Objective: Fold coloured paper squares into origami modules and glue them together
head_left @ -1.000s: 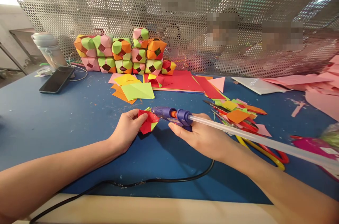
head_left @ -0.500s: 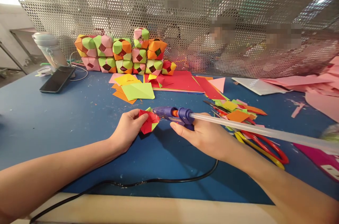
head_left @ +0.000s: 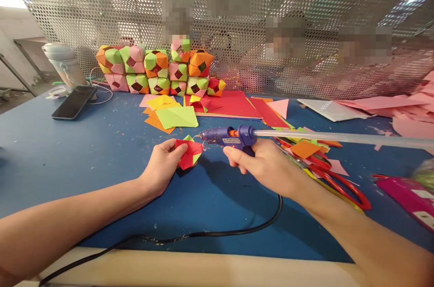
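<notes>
One red-and-green folded-paper unit [head_left: 190, 155], likely light and crushable, best taken by its edge, is pinched in our left hand [head_left: 164, 159] above the blue desk [head_left: 101, 151]; our right hand [head_left: 266, 162] grips a hot-glue gun [head_left: 220, 134] by its handle.

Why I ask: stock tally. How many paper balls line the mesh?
12 paper balls: six along the bottom, five above, one on top; others may be hidden behind.
</notes>
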The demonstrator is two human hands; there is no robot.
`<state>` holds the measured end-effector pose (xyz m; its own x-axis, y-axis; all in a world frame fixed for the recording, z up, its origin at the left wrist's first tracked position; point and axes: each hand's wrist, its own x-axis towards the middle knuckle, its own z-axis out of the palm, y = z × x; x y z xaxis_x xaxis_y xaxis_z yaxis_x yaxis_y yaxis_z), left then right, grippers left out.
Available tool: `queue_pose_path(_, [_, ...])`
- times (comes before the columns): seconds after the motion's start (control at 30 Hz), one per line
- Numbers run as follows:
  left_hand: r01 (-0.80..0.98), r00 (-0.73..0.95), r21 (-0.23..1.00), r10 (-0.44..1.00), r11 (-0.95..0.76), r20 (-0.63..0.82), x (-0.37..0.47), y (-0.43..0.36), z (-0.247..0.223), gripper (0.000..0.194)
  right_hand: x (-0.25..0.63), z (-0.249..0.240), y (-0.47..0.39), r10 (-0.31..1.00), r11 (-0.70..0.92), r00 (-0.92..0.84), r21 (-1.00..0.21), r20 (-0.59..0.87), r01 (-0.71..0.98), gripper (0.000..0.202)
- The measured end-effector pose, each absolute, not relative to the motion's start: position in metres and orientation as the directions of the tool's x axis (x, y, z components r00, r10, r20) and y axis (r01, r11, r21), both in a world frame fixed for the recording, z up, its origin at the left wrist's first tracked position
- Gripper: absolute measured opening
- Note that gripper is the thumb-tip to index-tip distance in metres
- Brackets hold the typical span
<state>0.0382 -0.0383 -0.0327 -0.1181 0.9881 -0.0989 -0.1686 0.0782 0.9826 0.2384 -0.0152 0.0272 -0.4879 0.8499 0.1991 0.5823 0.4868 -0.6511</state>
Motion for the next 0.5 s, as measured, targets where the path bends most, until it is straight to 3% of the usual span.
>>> queue_pose_path(0.1, [-0.182,-0.127,0.981,0.987,0.074,-0.098,0.0385,-0.0379,-0.0333,0.021,0.2387,0.0260,-0.0116,0.887,0.369,-0.449,-0.753,0.109,0.545,0.035])
queue_pose_path(0.27, [-0.208,-0.107,0.975,0.989,0.081,-0.105,0.0390,-0.0381,-0.0335,0.021,0.2401,0.0227,-0.0090,0.849,0.250,-0.528,-0.892,0.015,0.376,0.036])
queue_pose_path(0.5, [-0.228,-0.040,0.969,0.993,0.100,-0.112,0.0374,-0.0381,-0.0314,0.020,0.2397,0.0206,-0.0072,0.846,0.266,-0.533,-0.879,0.017,0.395,0.036])
